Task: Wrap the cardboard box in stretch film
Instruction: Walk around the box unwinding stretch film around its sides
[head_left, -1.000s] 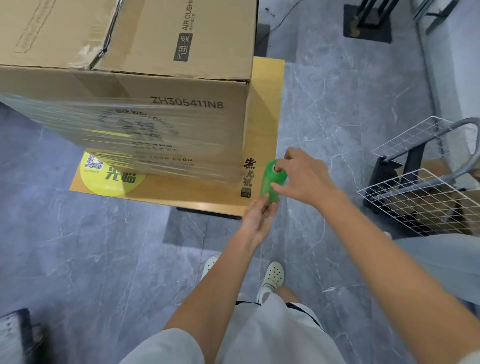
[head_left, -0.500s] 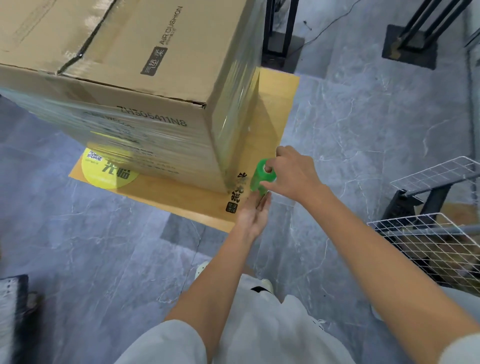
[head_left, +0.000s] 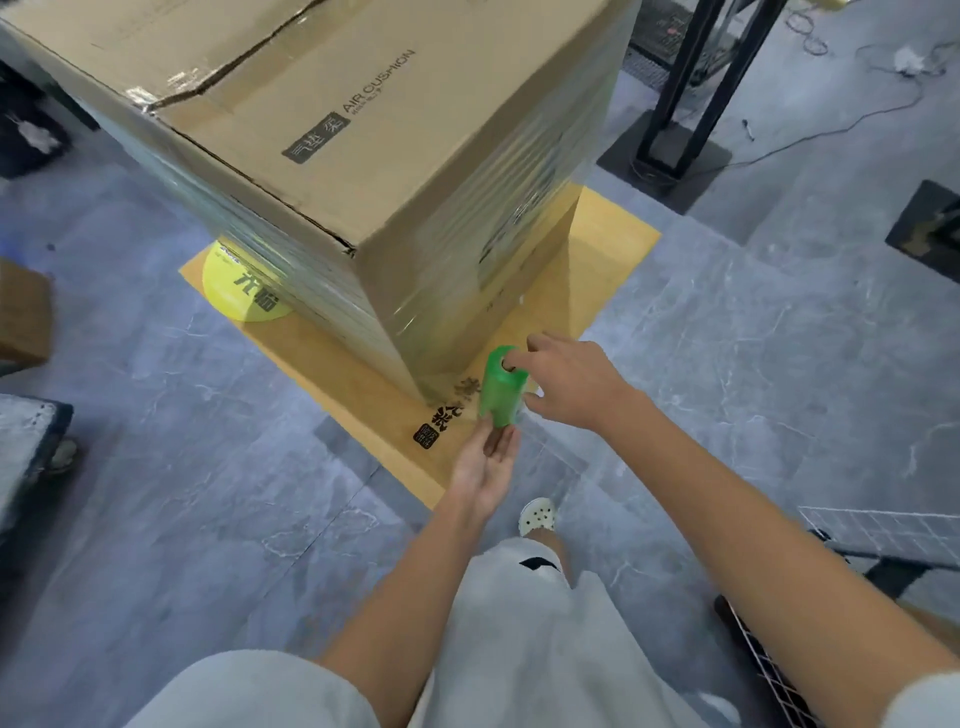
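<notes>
A board (head_left: 608, 254) bears the cardboard box (head_left: 363, 156) (film roll (head_left: 501, 389) before its corner).

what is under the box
A tan board lies under the box and sticks out past its near sides. A yellow circle printed on it runs partly under the box; the board's middle is covered.

You have one large cardboard box (head_left: 363, 130) before you, one flat yellow board (head_left: 597, 291), and one green roll of stretch film (head_left: 501, 389). You show two hands, the left hand (head_left: 485, 470) and the right hand (head_left: 571, 382), and just one white clog (head_left: 537, 515). Around you, count two black stands, the tall stand (head_left: 675, 104) and the low stand (head_left: 924, 223), plus one white wire rack (head_left: 883, 530) and one smaller brown box (head_left: 23, 312).
</notes>
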